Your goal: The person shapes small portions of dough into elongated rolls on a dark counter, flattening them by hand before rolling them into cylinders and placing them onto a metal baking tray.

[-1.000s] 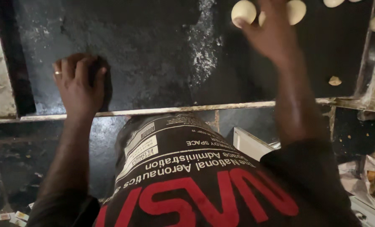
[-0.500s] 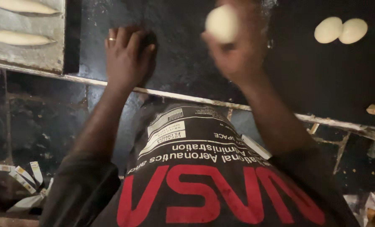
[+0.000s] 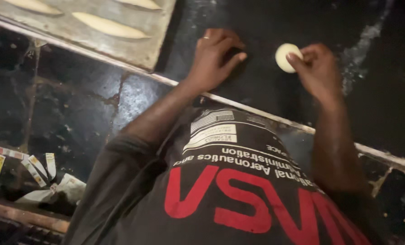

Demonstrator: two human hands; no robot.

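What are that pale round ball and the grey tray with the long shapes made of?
The ball, pinched by the right hand, looks like raw dough: matt, pale, smooth. The tray looks like dull, worn metal, judging by its grey scuffed sheen, holding long dough pieces.

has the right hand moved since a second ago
Yes. The right hand was reaching far out among the dough pieces; it has come back toward the table's metal edge, holding a dough ball beside the left hand.
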